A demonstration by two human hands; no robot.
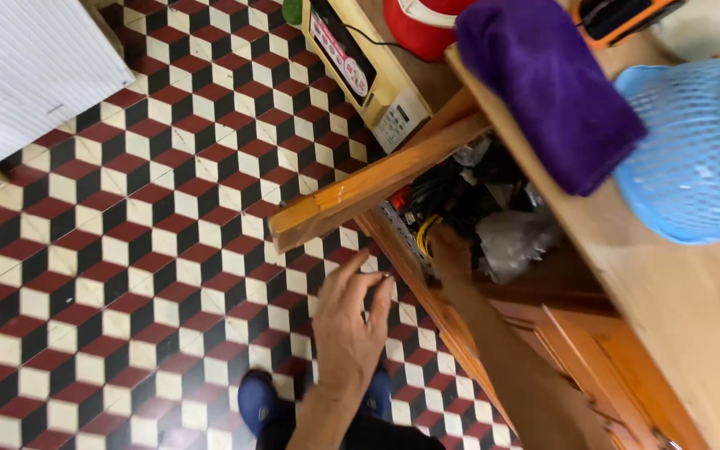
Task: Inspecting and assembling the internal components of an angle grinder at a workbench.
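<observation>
The left hand [348,327] hangs over the chequered red, black and cream floor tiles [127,250], fingers spread, holding nothing. The right hand [447,250] reaches into the open wooden cabinet [493,275] among one crumpled clear plastic bag [514,240] and dark clutter; its grip cannot be made out

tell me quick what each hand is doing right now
Left hand: open, fingers spread, empty, above the floor.
Right hand: reaching into the cabinet clutter; grip cannot be told.

A cream box-shaped device [366,73] with a dark label panel [340,43] stands on the tiled floor.
</observation>
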